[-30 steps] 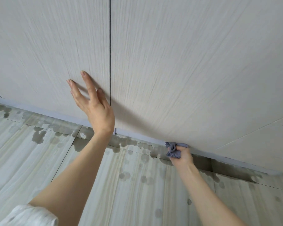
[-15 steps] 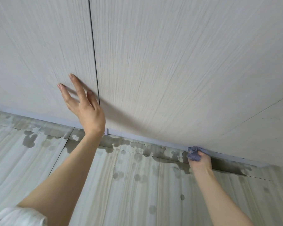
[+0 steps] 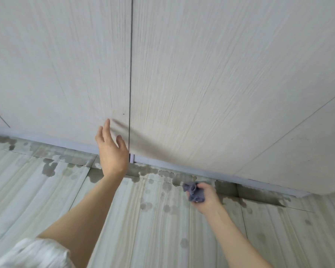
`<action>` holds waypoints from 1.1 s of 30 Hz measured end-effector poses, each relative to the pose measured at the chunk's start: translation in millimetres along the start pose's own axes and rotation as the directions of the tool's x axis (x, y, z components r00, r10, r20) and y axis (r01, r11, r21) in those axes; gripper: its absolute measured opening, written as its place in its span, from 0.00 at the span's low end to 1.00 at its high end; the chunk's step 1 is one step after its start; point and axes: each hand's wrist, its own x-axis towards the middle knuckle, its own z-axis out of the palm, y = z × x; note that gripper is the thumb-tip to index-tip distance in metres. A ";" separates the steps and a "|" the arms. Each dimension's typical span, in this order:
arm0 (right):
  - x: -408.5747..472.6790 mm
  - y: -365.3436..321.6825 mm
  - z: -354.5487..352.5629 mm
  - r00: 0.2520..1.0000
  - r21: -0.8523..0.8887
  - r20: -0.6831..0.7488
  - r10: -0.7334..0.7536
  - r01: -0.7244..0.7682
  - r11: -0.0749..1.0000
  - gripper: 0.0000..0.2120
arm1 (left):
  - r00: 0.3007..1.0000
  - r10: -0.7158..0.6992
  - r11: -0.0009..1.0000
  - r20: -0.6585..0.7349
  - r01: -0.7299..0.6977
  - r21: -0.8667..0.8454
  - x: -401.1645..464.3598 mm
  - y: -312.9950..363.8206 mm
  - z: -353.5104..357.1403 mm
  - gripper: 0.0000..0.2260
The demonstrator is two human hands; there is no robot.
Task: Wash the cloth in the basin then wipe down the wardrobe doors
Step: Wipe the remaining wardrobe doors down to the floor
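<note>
Gripping one cloth point(image 3: 195, 192), the right hand point(image 3: 206, 196); left hand point(image 3: 111, 149) released by two doors point(image 3: 201, 74).

Wardrobe doors point(image 3: 201, 74) block ahead; wet floor point(image 3: 153, 229) below gives passing room.

The wardrobe doors point(image 3: 201, 74) are pale off-white with a fine streaked wood grain, split by thin dark seams. Along their foot runs a light lavender-grey strip point(image 3: 230, 176). The floor tiles point(image 3: 37, 200) are whitish grey-green with soft lengthwise streaks, mottled with darker grey wet blotches near the doors. The cloth point(image 3: 194, 192) is dusky blue-purple. The sleeve point(image 3: 31, 254) is white with faint stripes
</note>
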 end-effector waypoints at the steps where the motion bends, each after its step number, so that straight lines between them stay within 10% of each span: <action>1: -7.3 5.2 14.4 0.999 -0.141 0.033 -0.017 0.021 0.990 0.10 | 0.998 -0.055 0.998 -0.019 0.055 0.023 0.6 1.1 -5.6 0.21; 4: -23.4 22.9 57.0 0.947 -0.553 0.216 -0.237 0.319 0.770 0.04 | 0.928 -0.361 0.928 0.091 0.348 0.129 13.4 -7.2 -19.6 0.16; 7: -47.9 26.0 99.4 0.855 -0.640 0.420 -0.305 0.517 0.569 0.05 | 0.706 -0.597 0.795 0.381 0.586 0.161 19.1 -9.4 -40.3 0.11; 12: -75.7 18.7 153.8 0.794 -0.548 0.477 -0.376 0.603 0.579 0.11 | 0.486 -0.498 0.717 0.718 0.697 0.026 30.7 -1.9 -63.4 0.21; 23: -115.4 -8.5 207.2 0.663 -0.632 0.641 -0.386 0.741 0.225 0.09 | 0.657 -0.304 0.832 0.690 0.536 -0.145 59.4 20.4 -99.7 0.04; 25: -123.9 -17.7 211.5 0.533 -0.625 0.750 -0.392 0.765 -0.157 0.11 | 0.675 -0.313 0.807 0.668 0.560 -0.188 60.8 23.2 -105.5 0.01; 28: -133.8 -50.9 221.8 -0.031 -0.231 0.953 -0.300 0.567 -0.791 0.18 | 0.759 -0.398 0.704 0.515 0.612 -0.359 70.3 17.3 -112.9 0.02; 30: -139.8 -79.8 234.1 -0.357 -0.072 0.909 -0.213 0.368 -0.927 0.18 | 0.802 -0.467 0.682 0.371 0.594 -0.425 79.6 12.3 -115.2 0.04; 33: -141.5 -106.9 257.2 -0.544 -0.120 0.797 -0.263 0.284 -0.951 0.17 | 0.829 -0.516 0.705 0.215 0.554 -0.442 90.9 6.7 -114.7 0.10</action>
